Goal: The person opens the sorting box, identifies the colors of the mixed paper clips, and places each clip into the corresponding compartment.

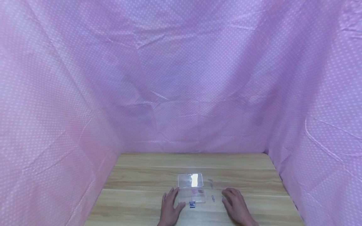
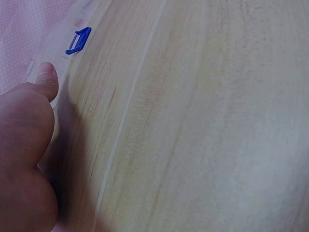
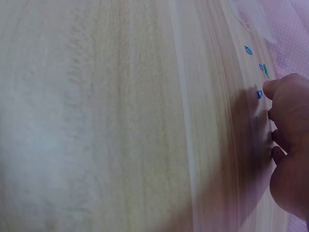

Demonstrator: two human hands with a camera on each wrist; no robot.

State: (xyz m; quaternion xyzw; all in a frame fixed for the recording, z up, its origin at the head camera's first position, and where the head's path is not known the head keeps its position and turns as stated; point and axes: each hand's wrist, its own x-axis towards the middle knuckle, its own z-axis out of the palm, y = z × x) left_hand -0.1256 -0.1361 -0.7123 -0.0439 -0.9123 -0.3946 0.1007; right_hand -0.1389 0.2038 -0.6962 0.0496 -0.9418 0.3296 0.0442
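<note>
A clear plastic box [image 1: 200, 199] lies on the wooden table, its transparent lid [image 1: 185, 181] swung back. Inside are a pink paper clip [image 1: 193, 191] and a reddish-brown one [image 1: 200, 191]. On the front edge is a blue latch [image 2: 84, 40]. My left hand [image 1: 169, 207] rests along the box's left side, fingers spread, thumb right at the front edge. To the right, my right hand [image 1: 236, 204] is lowered with a gap between thumb and index finger. A blue paper clip [image 3: 259, 94] lies right at its fingertips; its other fingers bend loosely.
Between box and right hand lie another blue paper clip [image 1: 213, 198], a third blue one [image 1: 211, 185] and a green one [image 1: 210, 180]. Pink dotted cloth [image 1: 192, 125] hangs behind and on both sides of the wooden table [image 1: 135, 179].
</note>
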